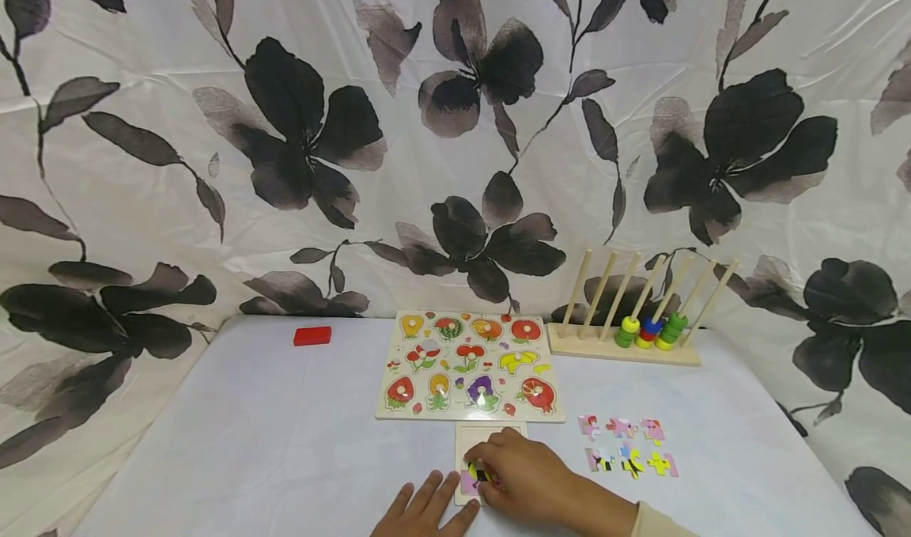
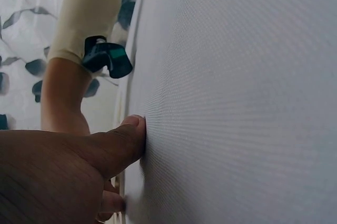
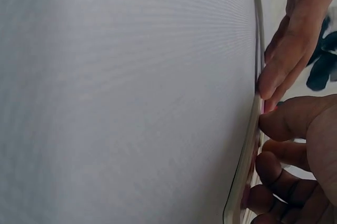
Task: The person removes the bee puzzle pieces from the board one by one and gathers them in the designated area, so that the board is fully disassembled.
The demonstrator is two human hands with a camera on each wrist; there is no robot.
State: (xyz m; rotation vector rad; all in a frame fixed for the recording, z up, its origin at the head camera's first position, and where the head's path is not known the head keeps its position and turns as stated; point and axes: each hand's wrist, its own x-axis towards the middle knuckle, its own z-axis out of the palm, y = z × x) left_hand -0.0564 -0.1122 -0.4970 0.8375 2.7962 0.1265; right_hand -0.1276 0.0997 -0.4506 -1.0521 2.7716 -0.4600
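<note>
A small wooden puzzle tray lies in front of the fruit board, with a pink puzzle piece at its lower left. Over the tray, my right hand has bent fingers and thumb around a yellow-and-black puzzle piece, partly hidden by them. The right wrist view shows the right thumb and fingertips low at the tray. My left hand rests flat with spread fingers at the tray's lower left edge, its thumb touching near the corner. Several loose puzzle pieces lie in two rows right of the right hand.
Behind the tray lies a fruit peg board. A wooden rod stand with coloured rings stands at the back right. A red block lies at the back left. Floral cloth hangs behind the white table.
</note>
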